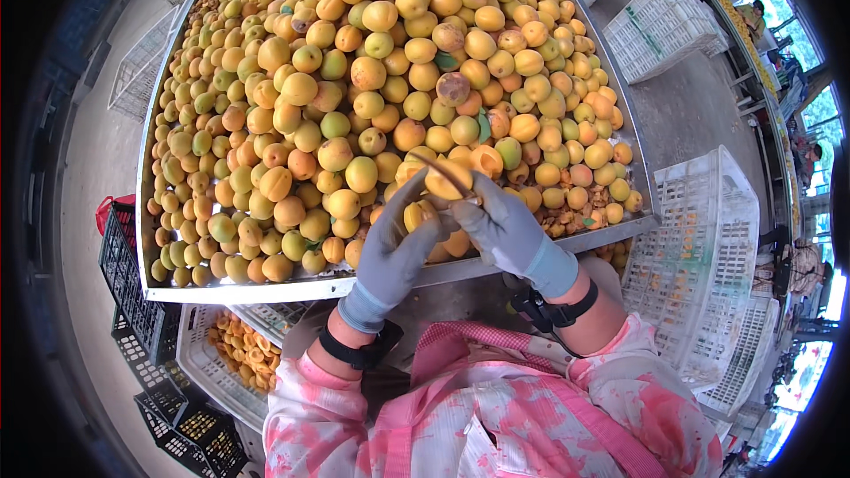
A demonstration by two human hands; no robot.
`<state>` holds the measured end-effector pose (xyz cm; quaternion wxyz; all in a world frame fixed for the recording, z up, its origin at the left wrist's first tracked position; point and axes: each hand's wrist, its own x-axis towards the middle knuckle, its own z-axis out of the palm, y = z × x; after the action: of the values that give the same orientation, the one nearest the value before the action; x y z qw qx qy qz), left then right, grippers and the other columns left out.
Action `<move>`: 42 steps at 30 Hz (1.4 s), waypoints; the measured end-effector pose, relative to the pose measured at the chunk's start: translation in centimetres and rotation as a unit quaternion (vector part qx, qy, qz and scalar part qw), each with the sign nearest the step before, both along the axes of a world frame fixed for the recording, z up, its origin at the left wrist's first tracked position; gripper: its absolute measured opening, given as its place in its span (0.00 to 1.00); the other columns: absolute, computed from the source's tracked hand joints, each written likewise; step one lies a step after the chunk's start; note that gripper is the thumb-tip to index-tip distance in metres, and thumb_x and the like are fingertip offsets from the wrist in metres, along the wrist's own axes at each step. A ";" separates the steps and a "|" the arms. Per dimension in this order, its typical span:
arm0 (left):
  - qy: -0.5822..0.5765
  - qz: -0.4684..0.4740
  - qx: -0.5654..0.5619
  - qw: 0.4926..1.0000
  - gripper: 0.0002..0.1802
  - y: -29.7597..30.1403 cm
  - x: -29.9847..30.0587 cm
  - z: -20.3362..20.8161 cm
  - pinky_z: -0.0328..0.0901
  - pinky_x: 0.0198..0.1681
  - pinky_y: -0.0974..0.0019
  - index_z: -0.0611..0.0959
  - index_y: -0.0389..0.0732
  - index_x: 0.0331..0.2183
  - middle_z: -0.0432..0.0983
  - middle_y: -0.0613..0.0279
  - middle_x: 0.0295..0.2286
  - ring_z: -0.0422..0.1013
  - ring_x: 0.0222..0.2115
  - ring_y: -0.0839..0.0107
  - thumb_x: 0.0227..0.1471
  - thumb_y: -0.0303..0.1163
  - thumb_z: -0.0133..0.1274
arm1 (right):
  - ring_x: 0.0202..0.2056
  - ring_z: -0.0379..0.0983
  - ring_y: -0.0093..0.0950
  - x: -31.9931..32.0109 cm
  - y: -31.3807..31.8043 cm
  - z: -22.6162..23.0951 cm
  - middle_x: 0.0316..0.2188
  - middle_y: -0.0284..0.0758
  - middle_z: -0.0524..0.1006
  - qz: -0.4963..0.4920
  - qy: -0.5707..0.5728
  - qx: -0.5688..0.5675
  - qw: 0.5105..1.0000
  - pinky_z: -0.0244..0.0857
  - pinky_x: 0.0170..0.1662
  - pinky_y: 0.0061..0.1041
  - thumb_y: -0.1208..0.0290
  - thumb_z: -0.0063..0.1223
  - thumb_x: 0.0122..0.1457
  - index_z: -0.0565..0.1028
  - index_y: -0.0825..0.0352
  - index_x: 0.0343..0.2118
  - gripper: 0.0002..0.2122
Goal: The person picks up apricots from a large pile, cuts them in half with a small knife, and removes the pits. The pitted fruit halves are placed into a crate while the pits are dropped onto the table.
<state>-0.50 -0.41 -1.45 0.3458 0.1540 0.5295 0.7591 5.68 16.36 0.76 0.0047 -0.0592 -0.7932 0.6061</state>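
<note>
Light: bright, even daylight, soft shadows
Source: windows point(819, 106) at far right
Edges: strong fisheye bend, black rim
Focus: centre sharp, window side washed out

We see a metal-edged worktop point(266, 288) heaped with yellow and orange apricots point(354, 80). Below its left corner sits a white crate point(199, 363) of halved fruit point(243, 350), beside black crates point(133, 301). To the right stands an empty white crate point(708, 239), and another white crate point(660, 26) lies on the grey floor point(691, 106) beyond.
</note>
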 end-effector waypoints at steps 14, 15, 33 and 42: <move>-0.060 -0.045 0.038 0.996 0.26 0.0 -0.6 -1.0 0.65 0.31 0.81 0.64 0.38 0.55 0.69 0.58 0.49 0.72 0.44 0.74 0.58 0.36 0.49 | 0.17 0.66 0.19 -1.3 2.3 0.9 0.16 0.32 0.70 -0.167 -0.066 -0.008 0.984 0.60 0.21 0.21 0.61 0.55 0.56 0.74 0.70 0.33 0.14; -0.061 -0.030 0.025 0.997 0.28 0.2 -0.4 -0.5 0.66 0.32 0.79 0.64 0.37 0.56 0.70 0.59 0.47 0.72 0.40 0.74 0.57 0.34 0.51 | 0.17 0.67 0.20 -1.3 2.0 1.1 0.17 0.34 0.72 -0.144 -0.090 -0.050 0.984 0.61 0.21 0.22 0.61 0.56 0.56 0.74 0.70 0.35 0.15; -0.046 -0.030 -0.034 0.998 0.25 -1.0 -0.6 -0.2 0.65 0.29 0.79 0.66 0.34 0.52 0.70 0.63 0.41 0.68 0.29 0.82 0.54 0.25 0.52 | 0.29 0.76 0.38 -1.0 -2.4 -0.8 0.29 0.36 0.78 -0.037 0.124 0.245 0.961 0.69 0.30 0.32 0.65 0.55 0.55 0.75 0.61 0.39 0.11; -0.099 -0.030 -0.056 0.993 0.25 -0.7 -0.4 -0.6 0.62 0.23 0.82 0.69 0.33 0.51 0.73 0.65 0.36 0.65 0.20 0.86 0.52 0.28 0.55 | 0.29 0.76 0.37 -1.2 -1.8 -1.5 0.27 0.39 0.78 -0.055 0.095 0.233 0.966 0.68 0.31 0.30 0.68 0.56 0.53 0.75 0.66 0.37 0.10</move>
<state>-0.89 -1.09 -2.05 0.4273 0.0750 0.5292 0.7292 4.48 14.57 -0.77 0.1269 -0.0422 -0.9038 0.4065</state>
